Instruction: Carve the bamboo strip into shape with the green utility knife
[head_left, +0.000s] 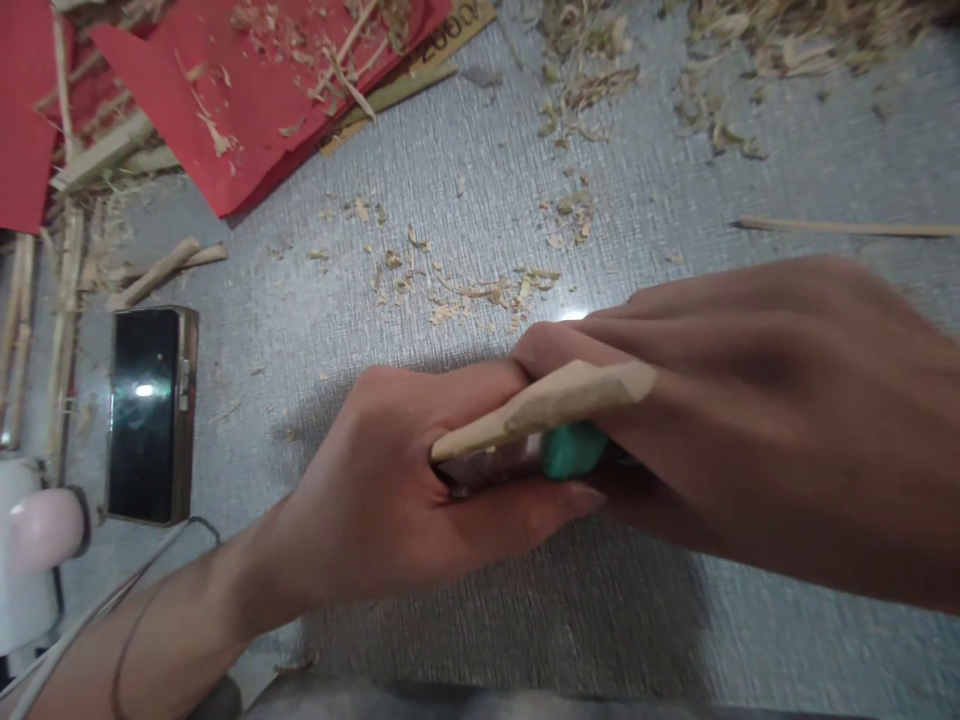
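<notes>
Nearest the camera is the right hand (757, 400), big and a bit blurry, pressed up against the left hand (382, 460) just above the tabletop (465, 630). Between them sits the wooden piece (544, 405), so let's talk about how that looks. It's pale, creamy tan, clearly whittled rather than smooth: flat facets, a bumpy upper edge that peaks near the right end, and a slanted face at that tip. Top side catches the light, the lower side's a shade darker and more yellow. It narrows toward the left, where it disappears into the crook of the left thumb, and its free end tilts up a little and overlaps the right hand.

Left fingers are closed snugly around the wood's narrow end, thumb stretched out below it. Right fingers are curled in, but they're mostly hidden, so can't tell what they've got hold of or how tightly. Right under the wood there's a dull brownish strip (495, 465), and a shiny green bit (574, 450) next to it, tucked by the right hand. Small curly shavings (487, 292) are scattered on the table just beyond.
</notes>
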